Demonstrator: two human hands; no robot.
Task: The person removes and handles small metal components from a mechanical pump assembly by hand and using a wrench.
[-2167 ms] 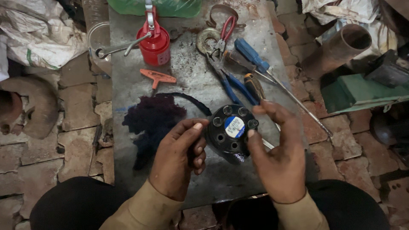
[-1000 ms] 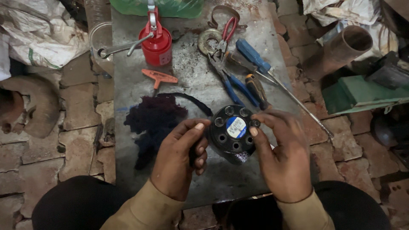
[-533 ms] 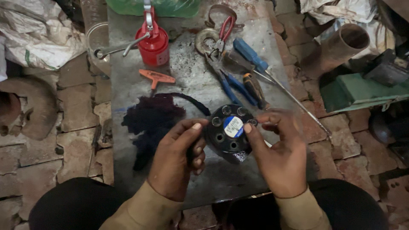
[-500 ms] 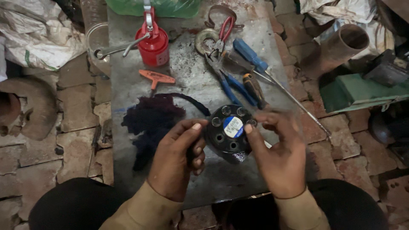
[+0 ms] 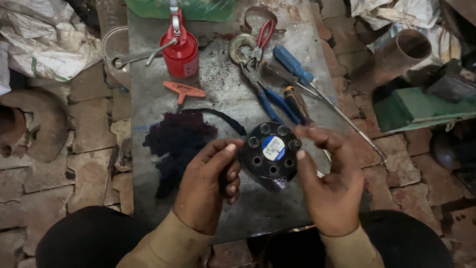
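Both hands (image 5: 208, 188) (image 5: 329, 183) cup round black part (image 5: 269, 151).

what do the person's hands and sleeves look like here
Both hands are bare, no gloves or rings visible. The left hand and right hand look smudged with dark grime. Each wrist ends in a tan, khaki-like long sleeve with a plain cuff.

round blue-white label (image 5: 273, 147) sits atop the black round part (image 5: 258, 166).
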